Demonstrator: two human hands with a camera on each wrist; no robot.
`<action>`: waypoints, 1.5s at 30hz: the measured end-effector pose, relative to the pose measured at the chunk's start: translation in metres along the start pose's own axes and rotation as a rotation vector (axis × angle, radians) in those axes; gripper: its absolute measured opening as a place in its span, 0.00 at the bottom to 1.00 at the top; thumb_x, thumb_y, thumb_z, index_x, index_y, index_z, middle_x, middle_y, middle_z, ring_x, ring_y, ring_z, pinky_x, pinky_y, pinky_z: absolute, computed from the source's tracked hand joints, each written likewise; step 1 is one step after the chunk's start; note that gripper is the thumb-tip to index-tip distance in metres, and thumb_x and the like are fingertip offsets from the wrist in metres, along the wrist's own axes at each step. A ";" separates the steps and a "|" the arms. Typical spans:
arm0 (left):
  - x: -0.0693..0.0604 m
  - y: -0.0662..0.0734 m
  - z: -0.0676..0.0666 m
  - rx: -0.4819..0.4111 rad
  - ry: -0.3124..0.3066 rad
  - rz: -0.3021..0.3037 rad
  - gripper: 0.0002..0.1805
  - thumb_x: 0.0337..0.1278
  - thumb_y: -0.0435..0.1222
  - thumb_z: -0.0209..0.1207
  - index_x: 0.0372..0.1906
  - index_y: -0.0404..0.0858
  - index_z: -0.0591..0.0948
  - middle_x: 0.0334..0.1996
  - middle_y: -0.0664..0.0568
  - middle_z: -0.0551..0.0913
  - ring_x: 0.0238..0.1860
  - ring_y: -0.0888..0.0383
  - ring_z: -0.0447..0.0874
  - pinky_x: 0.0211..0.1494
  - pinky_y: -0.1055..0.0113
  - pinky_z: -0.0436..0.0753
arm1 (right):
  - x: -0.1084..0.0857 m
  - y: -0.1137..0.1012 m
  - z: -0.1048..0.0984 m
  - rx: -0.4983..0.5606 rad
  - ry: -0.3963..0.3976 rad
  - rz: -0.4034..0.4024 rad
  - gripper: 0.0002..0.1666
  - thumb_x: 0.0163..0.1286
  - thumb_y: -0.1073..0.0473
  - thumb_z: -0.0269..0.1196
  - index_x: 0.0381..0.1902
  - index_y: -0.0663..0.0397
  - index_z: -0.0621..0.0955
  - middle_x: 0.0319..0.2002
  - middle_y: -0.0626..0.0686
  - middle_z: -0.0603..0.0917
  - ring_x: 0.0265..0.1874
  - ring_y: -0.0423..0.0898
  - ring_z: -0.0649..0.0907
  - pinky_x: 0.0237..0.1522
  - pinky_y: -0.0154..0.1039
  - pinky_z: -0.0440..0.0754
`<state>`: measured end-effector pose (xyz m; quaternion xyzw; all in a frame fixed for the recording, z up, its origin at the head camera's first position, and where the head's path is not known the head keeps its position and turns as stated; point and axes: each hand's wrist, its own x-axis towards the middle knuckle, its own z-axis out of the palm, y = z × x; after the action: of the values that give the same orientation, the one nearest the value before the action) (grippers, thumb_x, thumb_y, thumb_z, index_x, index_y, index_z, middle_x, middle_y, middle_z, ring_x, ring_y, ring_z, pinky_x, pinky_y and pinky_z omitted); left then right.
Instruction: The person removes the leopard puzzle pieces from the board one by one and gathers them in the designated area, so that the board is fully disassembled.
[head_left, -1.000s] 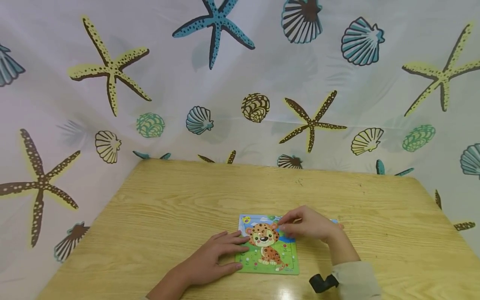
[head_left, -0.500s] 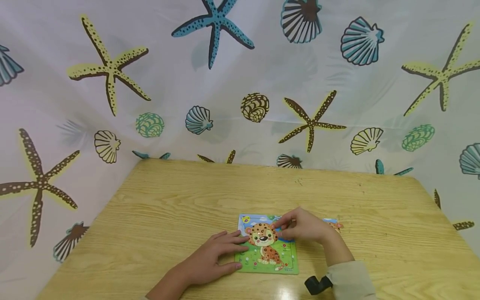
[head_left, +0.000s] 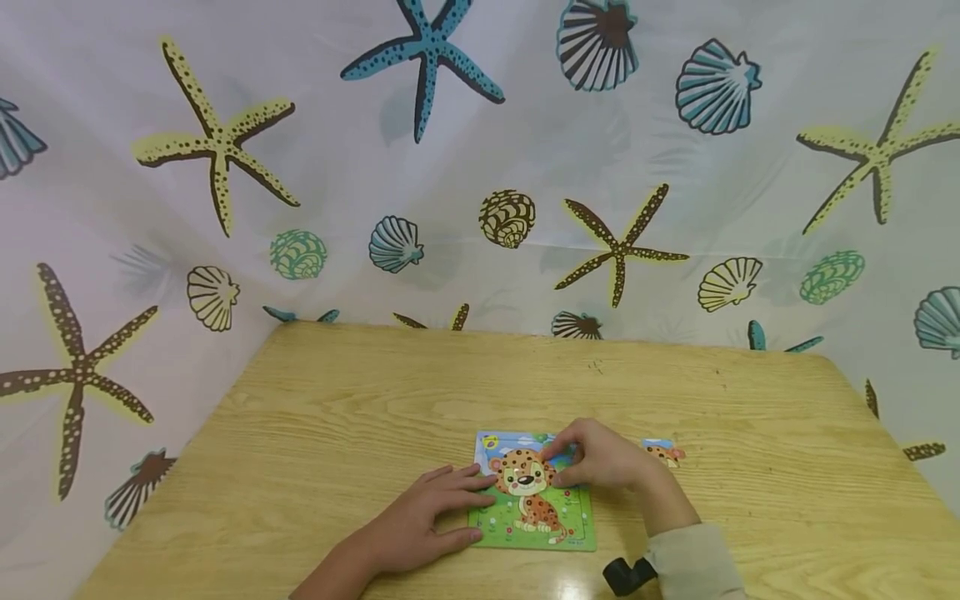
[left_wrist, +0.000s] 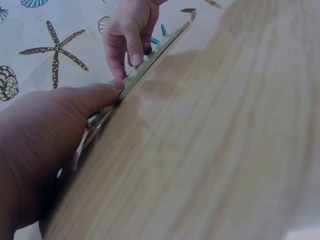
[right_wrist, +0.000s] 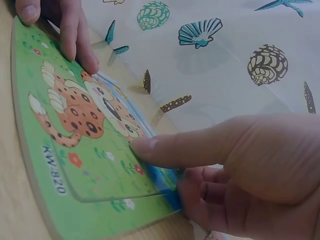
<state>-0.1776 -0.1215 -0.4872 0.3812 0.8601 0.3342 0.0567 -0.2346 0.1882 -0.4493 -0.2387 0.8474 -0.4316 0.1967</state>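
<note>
A jigsaw puzzle board (head_left: 525,533) with a leopard cub on grass under blue sky lies on the table. My left hand (head_left: 431,517) rests along its left side, fingers extended over the edge; in the left wrist view its thumb (left_wrist: 107,92) lies at the board's rim. Over the upper right part, my right hand (head_left: 607,458) has its thumb and curled index finger at a puzzle piece beside the cub's face. In the right wrist view the right thumb (right_wrist: 145,147) touches the board near the cub's cheek; a blue part shows below it, mostly covered.
A loose puzzle piece (head_left: 662,454) with blue and spotted orange print lies right of the board, behind the right hand. The wooden table (head_left: 337,400) meets a hanging cloth (head_left: 450,183) printed with starfish and shells. A black attachment (head_left: 628,575) is at the right sleeve.
My right hand has shifted left over the board, its index finger and thumb spreading apart. The loose piece behind it has come into fuller view. The left hand stays on the board's left side.
</note>
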 end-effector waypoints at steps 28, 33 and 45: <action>-0.001 -0.002 0.002 0.006 -0.002 0.008 0.24 0.67 0.53 0.59 0.65 0.52 0.78 0.73 0.61 0.70 0.77 0.52 0.60 0.78 0.40 0.56 | -0.006 0.007 -0.013 -0.086 0.120 0.026 0.16 0.73 0.58 0.63 0.56 0.54 0.82 0.39 0.53 0.79 0.28 0.44 0.76 0.28 0.34 0.76; -0.001 -0.001 0.001 0.003 -0.005 0.000 0.25 0.67 0.53 0.59 0.65 0.53 0.78 0.73 0.61 0.70 0.78 0.52 0.59 0.78 0.40 0.55 | -0.010 0.011 -0.020 0.064 0.105 0.045 0.17 0.72 0.60 0.63 0.56 0.60 0.81 0.38 0.57 0.79 0.26 0.45 0.80 0.27 0.36 0.81; -0.001 0.000 0.000 -0.010 -0.011 -0.016 0.25 0.66 0.53 0.59 0.65 0.52 0.79 0.72 0.62 0.70 0.78 0.52 0.59 0.78 0.40 0.55 | -0.020 0.016 -0.033 0.169 0.151 0.088 0.20 0.72 0.60 0.63 0.56 0.68 0.79 0.39 0.59 0.80 0.30 0.50 0.87 0.34 0.43 0.89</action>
<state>-0.1767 -0.1221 -0.4877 0.3758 0.8611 0.3360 0.0660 -0.2398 0.2287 -0.4416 -0.1508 0.8301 -0.5091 0.1703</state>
